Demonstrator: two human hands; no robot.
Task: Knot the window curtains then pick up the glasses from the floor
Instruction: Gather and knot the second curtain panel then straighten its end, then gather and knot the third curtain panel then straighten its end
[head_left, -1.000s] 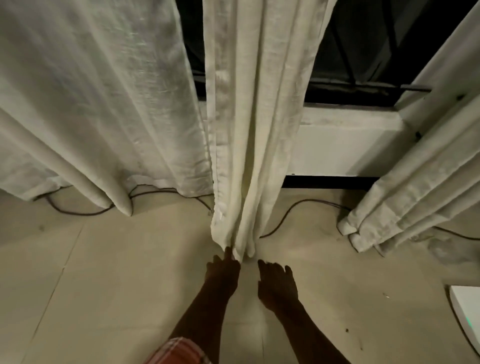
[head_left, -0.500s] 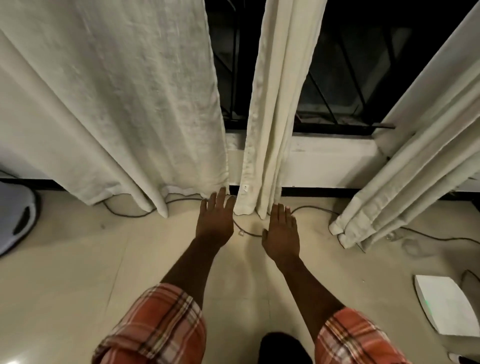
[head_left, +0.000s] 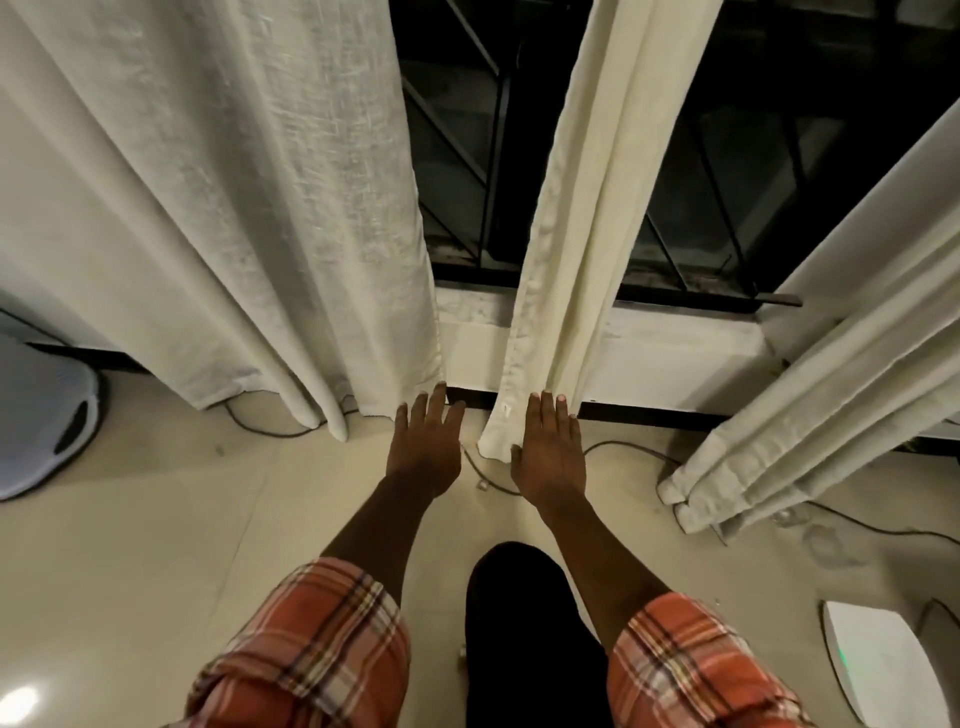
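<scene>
No text, brand or number is readable; the small tag on the middle curtain is illegible.

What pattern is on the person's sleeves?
The fabric sleeves are orange-red plaid with dark and white lines; head view.
</scene>
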